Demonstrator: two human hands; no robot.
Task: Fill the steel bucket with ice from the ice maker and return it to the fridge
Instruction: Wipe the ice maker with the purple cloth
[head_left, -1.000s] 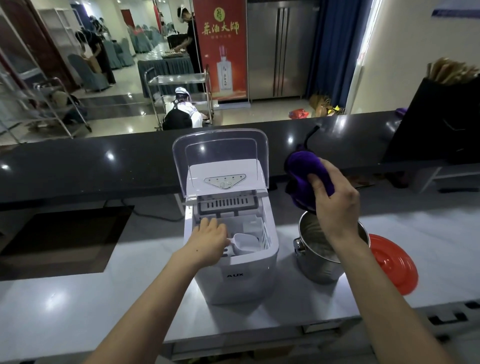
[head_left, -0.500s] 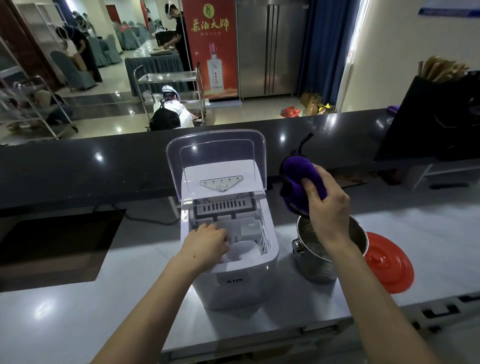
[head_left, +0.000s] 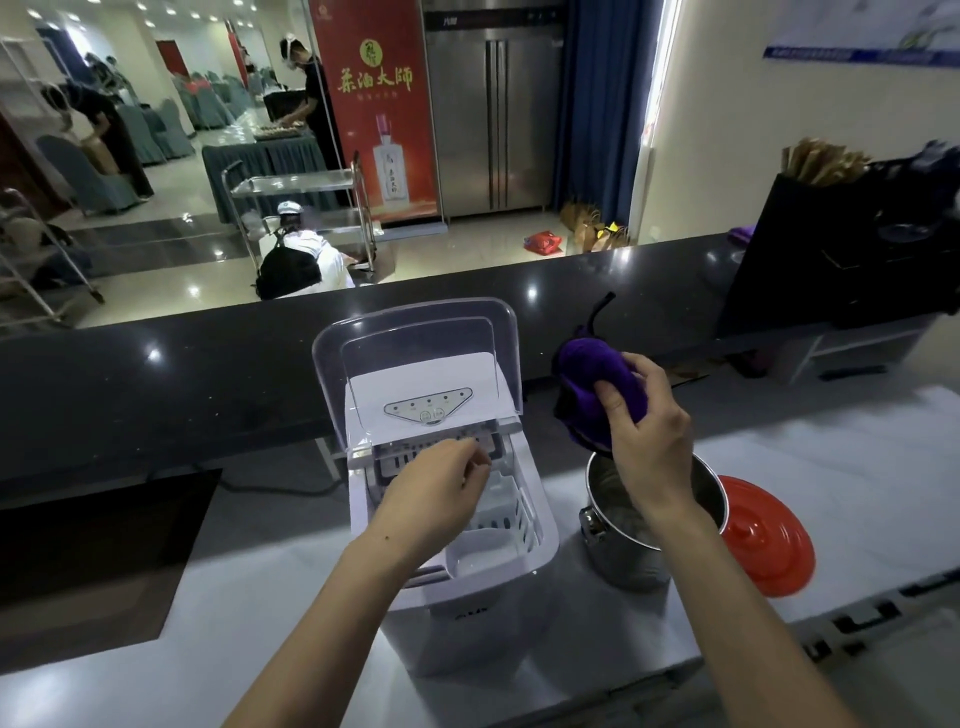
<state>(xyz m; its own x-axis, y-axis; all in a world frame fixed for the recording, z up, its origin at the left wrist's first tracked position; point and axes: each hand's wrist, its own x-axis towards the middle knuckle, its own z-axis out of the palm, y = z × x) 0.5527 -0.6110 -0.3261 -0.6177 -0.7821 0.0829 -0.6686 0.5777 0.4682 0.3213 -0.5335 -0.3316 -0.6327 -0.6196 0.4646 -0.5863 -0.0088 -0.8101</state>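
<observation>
The white ice maker (head_left: 467, 618) stands on the pale counter with its clear lid (head_left: 415, 343) raised. My left hand (head_left: 441, 486) hovers over its inner basket (head_left: 511, 519), fingers loosely curled near the ice tray, with nothing seen in them. A white scoop (head_left: 480, 558) lies at the basket's front. The steel bucket (head_left: 623, 556) sits just right of the machine; what is inside is mostly hidden by my right hand (head_left: 647, 434). That hand grips a purple cloth (head_left: 592, 374) above the bucket's rim. A steel fridge (head_left: 498, 119) stands across the room.
A red lid (head_left: 766, 535) lies on the counter right of the bucket. A raised black ledge (head_left: 182, 374) runs behind the machine. A dark hob panel (head_left: 88, 551) is set in at the left, black boxes (head_left: 852, 244) far right. People and a steel trolley (head_left: 301, 187) are beyond.
My left hand has let go of the scoop and lifted toward the back of the basket. My right hand with the purple cloth stays over the bucket. My view moved closer.
</observation>
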